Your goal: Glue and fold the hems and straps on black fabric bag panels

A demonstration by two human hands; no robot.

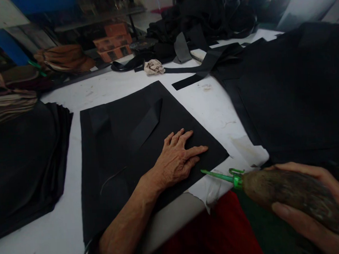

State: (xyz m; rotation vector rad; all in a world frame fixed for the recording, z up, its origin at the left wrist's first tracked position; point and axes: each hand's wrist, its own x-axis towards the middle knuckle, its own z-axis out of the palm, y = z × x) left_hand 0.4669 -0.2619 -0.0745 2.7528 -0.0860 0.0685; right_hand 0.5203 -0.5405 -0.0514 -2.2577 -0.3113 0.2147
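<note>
Right hand (pixel 313 210) up close, fingers clenched round a grimy brown bottle with a green nozzle (pixel 289 196), tip just off the table edge. Left hand (pixel 178 158) lies flat and released on the black square fabric panel (pixel 125 144), near its front corner. White table (pixel 208 106) shows bare beyond; black folded stack (pixel 23 165) left, dark heap (pixel 292 94) right. No writing legible.
</note>
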